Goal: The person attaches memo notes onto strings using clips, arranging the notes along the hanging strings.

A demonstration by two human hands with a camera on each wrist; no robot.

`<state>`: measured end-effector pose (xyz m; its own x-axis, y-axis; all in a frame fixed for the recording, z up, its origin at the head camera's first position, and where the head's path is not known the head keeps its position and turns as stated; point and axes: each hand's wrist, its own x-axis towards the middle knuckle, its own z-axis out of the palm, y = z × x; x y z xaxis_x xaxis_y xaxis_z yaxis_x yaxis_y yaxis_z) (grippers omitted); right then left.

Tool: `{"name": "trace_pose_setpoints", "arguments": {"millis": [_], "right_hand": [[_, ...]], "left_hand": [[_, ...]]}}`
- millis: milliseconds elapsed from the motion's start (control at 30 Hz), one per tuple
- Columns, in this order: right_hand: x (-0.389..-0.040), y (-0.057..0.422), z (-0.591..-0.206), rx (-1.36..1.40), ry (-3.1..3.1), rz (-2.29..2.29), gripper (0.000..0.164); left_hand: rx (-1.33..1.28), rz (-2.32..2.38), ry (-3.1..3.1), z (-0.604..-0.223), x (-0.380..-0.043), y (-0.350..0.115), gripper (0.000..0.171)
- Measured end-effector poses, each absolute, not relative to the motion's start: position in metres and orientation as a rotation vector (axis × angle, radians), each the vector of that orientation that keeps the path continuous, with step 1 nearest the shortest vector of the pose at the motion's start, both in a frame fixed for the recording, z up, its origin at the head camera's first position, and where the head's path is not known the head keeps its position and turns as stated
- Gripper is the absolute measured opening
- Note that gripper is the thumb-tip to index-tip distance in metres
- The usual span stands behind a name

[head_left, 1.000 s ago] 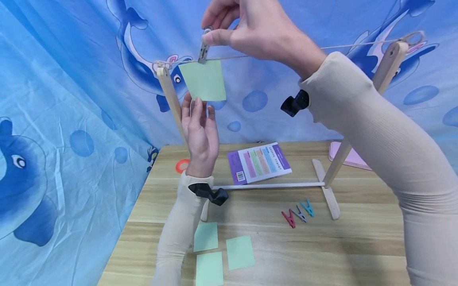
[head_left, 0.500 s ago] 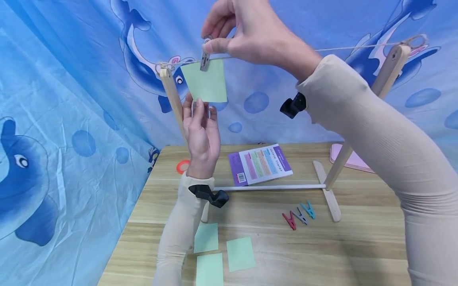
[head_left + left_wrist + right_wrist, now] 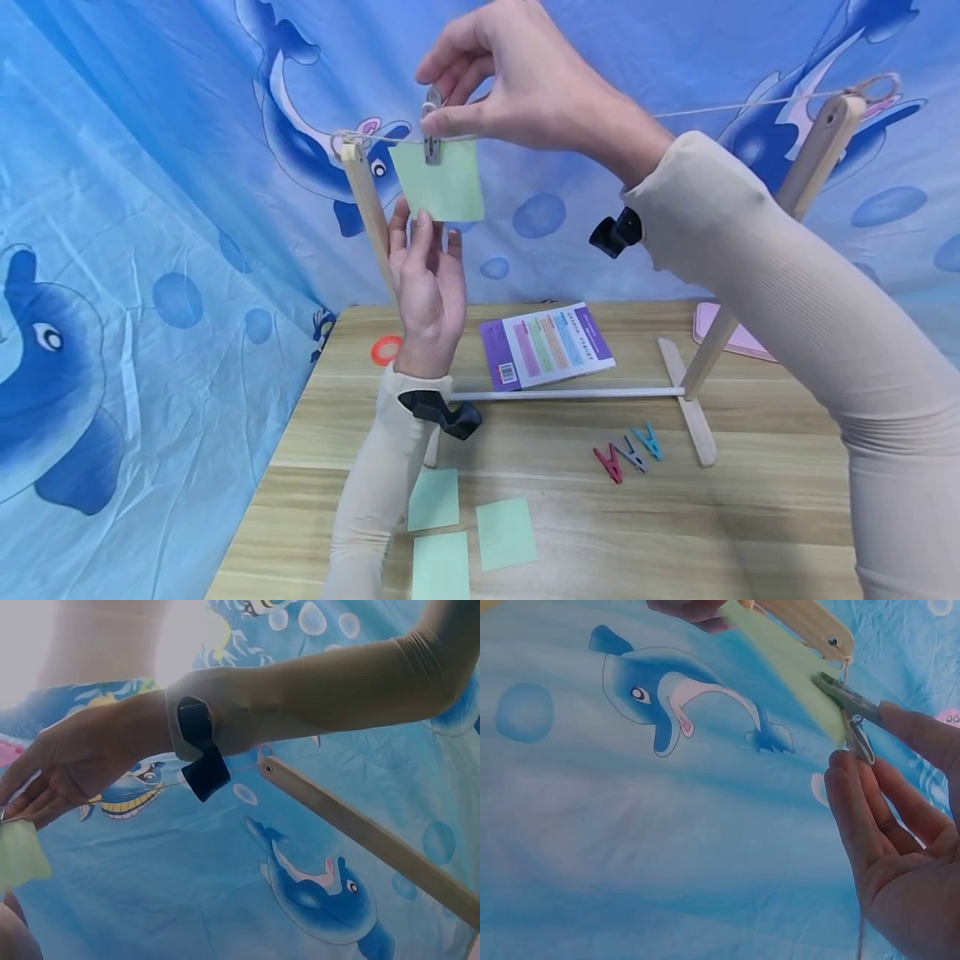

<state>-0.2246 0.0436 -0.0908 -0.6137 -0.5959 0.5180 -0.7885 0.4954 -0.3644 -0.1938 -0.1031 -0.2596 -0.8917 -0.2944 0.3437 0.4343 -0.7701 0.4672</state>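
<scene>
A grey clothespin [image 3: 432, 152] stands upright over the string [image 3: 750, 106] and the top edge of a light green square of paper [image 3: 453, 192]. My right hand [image 3: 525, 83] pinches the clothespin's upper end between thumb and fingers. In the right wrist view, one leg of the clothespin [image 3: 846, 697] lies across the face of the paper [image 3: 795, 675]. From below, my left hand [image 3: 431, 296] pinches the paper's lower edge, thumb in front and fingers partly hidden behind. The left wrist view shows only a corner of the paper [image 3: 21, 855].
Wooden posts [image 3: 817, 154] hold the string at both ends. On the table [image 3: 600, 533] lie several things: green paper squares [image 3: 506, 533], a red clothespin [image 3: 608, 463], a lilac one [image 3: 630, 455], a blue one [image 3: 647, 441], a purple-edged book [image 3: 547, 346] and an orange-red ring [image 3: 385, 350].
My right hand has lowered the clothespin, so its tip now overlaps the paper further below the top edge. The paper and my left hand have shifted slightly down and right.
</scene>
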Motion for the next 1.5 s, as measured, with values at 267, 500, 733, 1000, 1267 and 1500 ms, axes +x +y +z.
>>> {"name": "trace_pose_setpoints", "arguments": {"millis": [267, 500, 733, 1000, 1267, 1500], "right_hand": [[-0.222, 0.049, -0.095, 1.145, -2.442, 0.851, 0.047], [-0.217, 0.055, -0.098, 1.137, -2.453, 0.849, 0.046], [-0.205, 0.073, -0.107, 1.137, -2.377, 0.91, 0.041], [-0.19, 0.104, -0.114, 1.148, -2.271, 0.894, 0.037], [-0.174, 0.128, -0.144, 1.14, -2.283, 0.923, 0.03], [-0.166, 0.15, -0.185, 1.081, -2.334, 1.024, 0.029]], "left_hand": [[-0.386, -2.522, -0.946, -0.27, -0.195, -0.097, 0.026], [-0.404, -2.499, -1.022, -0.283, -0.194, -0.098, 0.031], [-0.381, -2.513, -1.12, -0.3, -0.19, -0.101, 0.03], [-0.323, -2.488, -1.301, -0.318, -0.184, -0.105, 0.036], [-0.317, -2.377, -1.565, -0.336, -0.179, -0.111, 0.029], [-0.371, -2.243, -1.859, -0.354, -0.17, -0.121, 0.029]]}}
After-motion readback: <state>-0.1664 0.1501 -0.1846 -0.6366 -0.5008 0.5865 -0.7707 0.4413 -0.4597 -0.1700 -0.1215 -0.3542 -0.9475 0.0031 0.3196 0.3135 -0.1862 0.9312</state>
